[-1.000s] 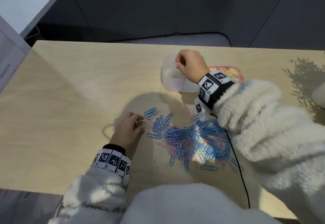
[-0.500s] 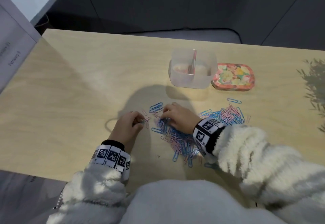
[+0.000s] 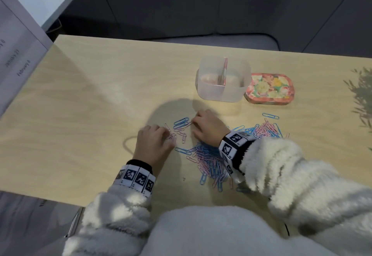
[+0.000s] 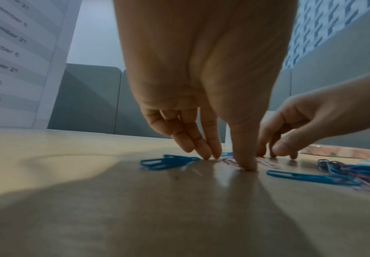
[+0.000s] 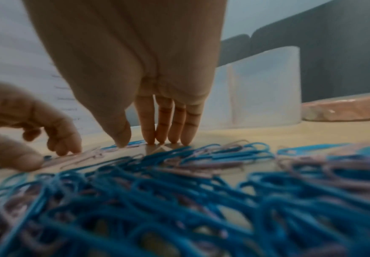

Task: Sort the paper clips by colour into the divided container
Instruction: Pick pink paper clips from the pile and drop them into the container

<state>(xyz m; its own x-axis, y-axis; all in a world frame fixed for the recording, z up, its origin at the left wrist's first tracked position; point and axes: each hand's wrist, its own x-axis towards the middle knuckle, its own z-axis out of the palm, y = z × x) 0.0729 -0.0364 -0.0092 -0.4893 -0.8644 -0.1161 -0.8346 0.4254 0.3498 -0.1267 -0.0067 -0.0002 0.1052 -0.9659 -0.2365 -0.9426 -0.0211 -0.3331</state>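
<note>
A mixed pile of blue and pink paper clips (image 3: 209,159) lies on the wooden table, and more clips (image 3: 261,131) lie to the right. The translucent divided container (image 3: 223,93) stands behind, with something pink in its left compartment. My left hand (image 3: 169,137) has its fingertips (image 4: 208,154) and thumb down on the table with loose pink clips (image 4: 230,160) between them. My right hand (image 3: 194,123) rests straight fingertips (image 5: 164,137) on the table, its thumb on a blue clip (image 5: 133,143). Neither hand holds a clip off the table.
A flowered tin lid (image 3: 269,88) lies just right of the container. A white calendar sheet (image 3: 16,58) stands at the table's left. A dark cable (image 3: 286,229) runs off the near edge. Plant shadows (image 3: 362,99) fall at far right.
My right hand left the container, where it pinched a pink clip, and came down onto the clips beside my left hand. The left hand stayed in place.
</note>
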